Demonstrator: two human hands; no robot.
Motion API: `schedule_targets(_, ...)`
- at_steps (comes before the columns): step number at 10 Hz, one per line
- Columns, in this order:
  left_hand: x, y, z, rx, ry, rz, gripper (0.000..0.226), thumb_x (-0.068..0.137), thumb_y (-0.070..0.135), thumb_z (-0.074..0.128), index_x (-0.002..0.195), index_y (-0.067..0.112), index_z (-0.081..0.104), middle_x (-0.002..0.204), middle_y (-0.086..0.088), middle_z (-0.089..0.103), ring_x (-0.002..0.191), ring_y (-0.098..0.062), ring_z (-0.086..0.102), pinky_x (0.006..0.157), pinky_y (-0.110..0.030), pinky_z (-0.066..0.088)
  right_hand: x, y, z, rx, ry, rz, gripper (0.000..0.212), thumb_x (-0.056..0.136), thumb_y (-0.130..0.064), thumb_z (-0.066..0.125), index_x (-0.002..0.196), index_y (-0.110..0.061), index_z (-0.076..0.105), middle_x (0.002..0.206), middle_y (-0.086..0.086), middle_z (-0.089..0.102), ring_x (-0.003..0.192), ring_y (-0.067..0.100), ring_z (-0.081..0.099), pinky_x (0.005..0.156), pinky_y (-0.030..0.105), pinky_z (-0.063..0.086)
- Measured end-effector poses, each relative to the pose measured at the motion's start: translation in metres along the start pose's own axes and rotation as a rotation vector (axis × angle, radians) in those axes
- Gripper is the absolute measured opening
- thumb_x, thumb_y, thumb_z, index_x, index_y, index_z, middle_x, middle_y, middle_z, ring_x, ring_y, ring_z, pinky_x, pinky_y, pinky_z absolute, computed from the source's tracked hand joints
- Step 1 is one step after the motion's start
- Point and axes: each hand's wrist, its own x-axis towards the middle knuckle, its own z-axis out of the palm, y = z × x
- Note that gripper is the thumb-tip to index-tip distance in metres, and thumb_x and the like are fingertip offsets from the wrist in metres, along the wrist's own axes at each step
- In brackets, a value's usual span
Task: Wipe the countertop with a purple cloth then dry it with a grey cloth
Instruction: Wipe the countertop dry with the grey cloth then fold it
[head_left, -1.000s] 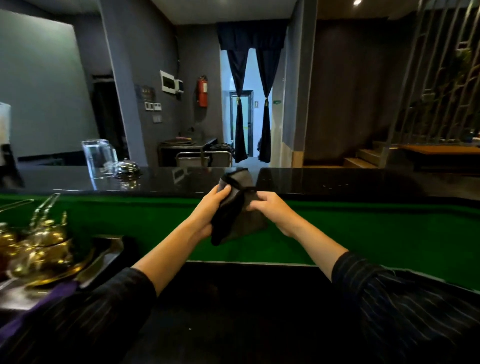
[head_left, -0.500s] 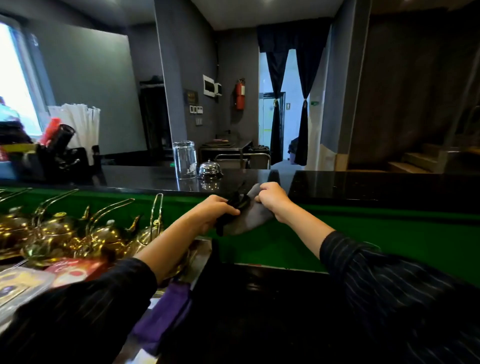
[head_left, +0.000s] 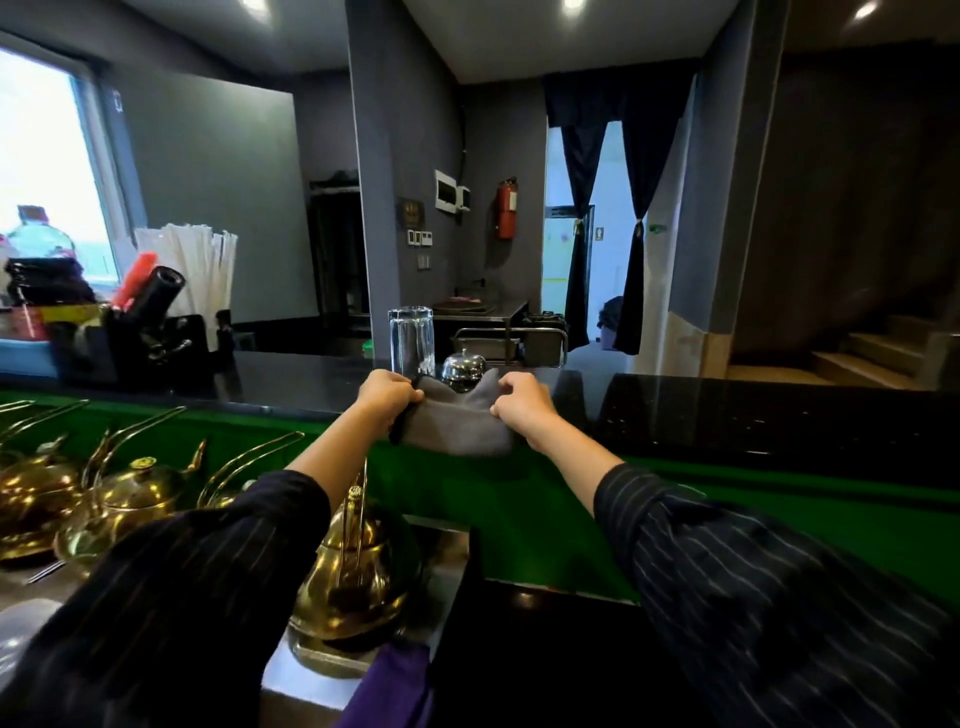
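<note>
Both hands are holding the grey cloth (head_left: 457, 431) at the near edge of the black countertop (head_left: 727, 410).
The left hand (head_left: 387, 397) and right hand (head_left: 522, 410) are each clenching an upper corner with curled fingers. The cloth, plain mid-grey with a dark left edge, is hanging taut before the glass (head_left: 410, 340) and bell (head_left: 464, 366). The purple cloth (head_left: 389, 686) is lying low beside a brass kettle (head_left: 353, 587).
</note>
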Motion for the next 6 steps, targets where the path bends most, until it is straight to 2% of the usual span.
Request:
schedule_targets(1, 0.016, -0.003, -0.003, 0.147, 0.095, 0.082, 0.032, 0.083, 0.009, 0.069, 0.114, 0.004, 0.067, 0.115, -0.013, 0.065, 0.113, -0.027, 0.057, 0.097, -0.032, 0.043, 0.01, -0.008, 0.013, -0.224, 0.028, -0.013, 0.034, 0.088, -0.011, 0.053, 0.122, -0.014, 0.056, 0.129, 0.013, 0.058, 0.117, 0.033, 0.056, 0.087, 0.037, 0.045)
schedule_targets(2, 0.029, -0.006, 0.0, 0.253, 0.175, 0.211, 0.031, 0.08, 0.009, 0.07, 0.11, 0.003, 0.065, 0.114, -0.015, 0.066, 0.11, -0.028, 0.058, 0.089, -0.028, 0.042, 0.014, -0.014, 0.025, -0.387, 0.116, -0.09, 0.03, 0.091, -0.013, 0.052, 0.121, -0.009, 0.049, 0.125, 0.015, 0.06, 0.116, 0.035, 0.058, 0.087, 0.038, 0.045)
schedule_targets(3, 0.04, -0.01, 0.006, 0.331, 0.205, 0.357, 0.02, 0.077, 0.004, 0.07, 0.091, 0.008, 0.057, 0.094, -0.013, 0.064, 0.087, -0.025, 0.055, 0.073, -0.028, 0.037, 0.022, -0.006, 0.037, -0.434, 0.167, -0.125, 0.043, 0.092, -0.012, 0.052, 0.133, -0.008, 0.038, 0.126, 0.017, 0.058, 0.117, 0.037, 0.055, 0.089, 0.043, 0.044)
schedule_targets(4, 0.046, -0.013, 0.012, 0.517, 0.165, 0.502, 0.015, 0.078, -0.001, 0.061, 0.086, 0.01, 0.056, 0.089, -0.012, 0.063, 0.088, -0.03, 0.056, 0.071, -0.034, 0.042, 0.031, 0.001, 0.039, -0.449, 0.124, -0.148, 0.045, 0.097, -0.016, 0.049, 0.139, -0.024, 0.038, 0.134, 0.013, 0.049, 0.127, 0.036, 0.041, 0.1, 0.053, 0.032)
schedule_targets(5, 0.048, -0.01, 0.014, 0.793, 0.088, 0.452, 0.019, 0.088, 0.01, 0.052, 0.096, 0.017, 0.069, 0.109, -0.012, 0.062, 0.113, -0.035, 0.046, 0.087, -0.047, 0.047, 0.037, 0.007, 0.028, -0.556, -0.074, -0.129, 0.037, 0.102, -0.036, 0.035, 0.135, -0.031, 0.051, 0.144, 0.008, 0.039, 0.138, 0.036, 0.023, 0.107, 0.07, 0.016)
schedule_targets(6, 0.038, 0.005, 0.018, 0.951, 0.066, 0.304, 0.028, 0.093, 0.023, 0.048, 0.114, 0.021, 0.067, 0.127, -0.013, 0.048, 0.126, -0.035, 0.032, 0.098, -0.053, 0.038, 0.036, 0.016, 0.003, -0.551, -0.293, -0.091, 0.049, 0.1, -0.053, 0.025, 0.144, -0.039, 0.04, 0.158, 0.001, 0.029, 0.145, 0.037, 0.017, 0.107, 0.075, 0.005)
